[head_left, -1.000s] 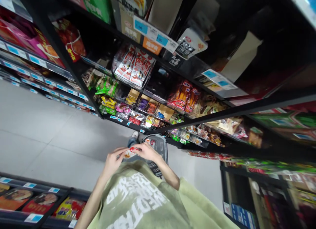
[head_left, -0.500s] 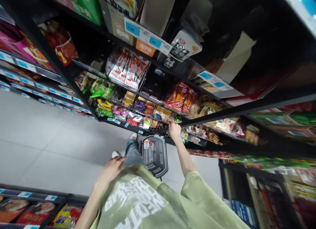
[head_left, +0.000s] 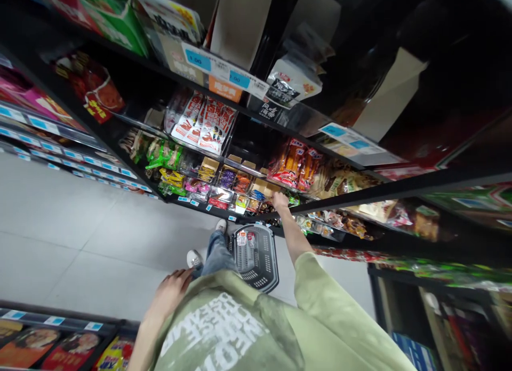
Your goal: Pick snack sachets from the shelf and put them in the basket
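Note:
My right hand (head_left: 280, 200) reaches into the lower shelf, at the right end of an open cardboard box (head_left: 261, 188) with blue-wrapped snack packets (head_left: 258, 195) in it. Its fingertips are too small and partly hidden to show a grip. Beside my hip, my left hand (head_left: 174, 286) rests against the shirt with its fingers stretched out and nothing visible in it. Below my right arm a grey shopping basket (head_left: 273, 264) stands on the floor, with small red-and-white packets (head_left: 247, 236) inside.
Bins of purple packets (head_left: 227, 179) and orange packets (head_left: 242, 182) lie left of the box. White-and-red snack bags (head_left: 206, 123) sit one shelf higher. A black shelf post (head_left: 360, 196) slants past my right forearm, and upper shelf edges with price tags (head_left: 240, 79) jut out above.
My right hand has moved slightly in against the cardboard box. My left hand has shifted a little left and down. The camera view has moved slightly.

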